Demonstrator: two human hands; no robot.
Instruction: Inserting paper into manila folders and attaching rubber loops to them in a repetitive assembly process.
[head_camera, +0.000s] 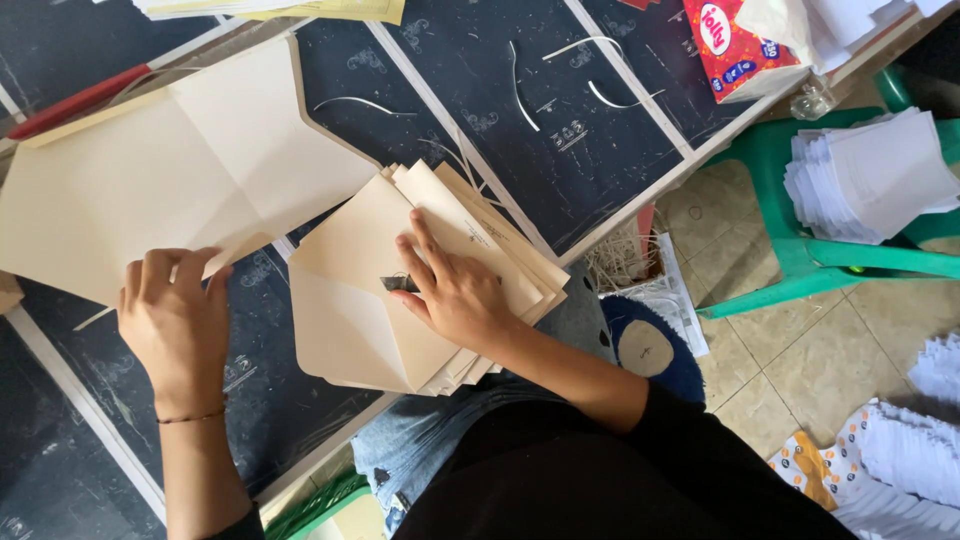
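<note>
My left hand (175, 315) pinches the near edge of a large unfolded cream paper sheet (170, 165) that lies spread on the dark table (560, 150). My right hand (455, 290) lies flat with its fingers spread on the top envelope of a stack of cream envelopes (350, 300) at the table's near edge. That top envelope is open, flap pointing toward me, and a small dark patch shows by my fingertips. Several more envelopes fan out beneath it.
Thin white paper strips (520, 85) lie scattered on the table. A red tissue packet (740, 40) sits at its far right corner. A green plastic stool (800, 240) holds a pile of white paper (870, 175). More white paper stacks (910, 450) lie on the tiled floor.
</note>
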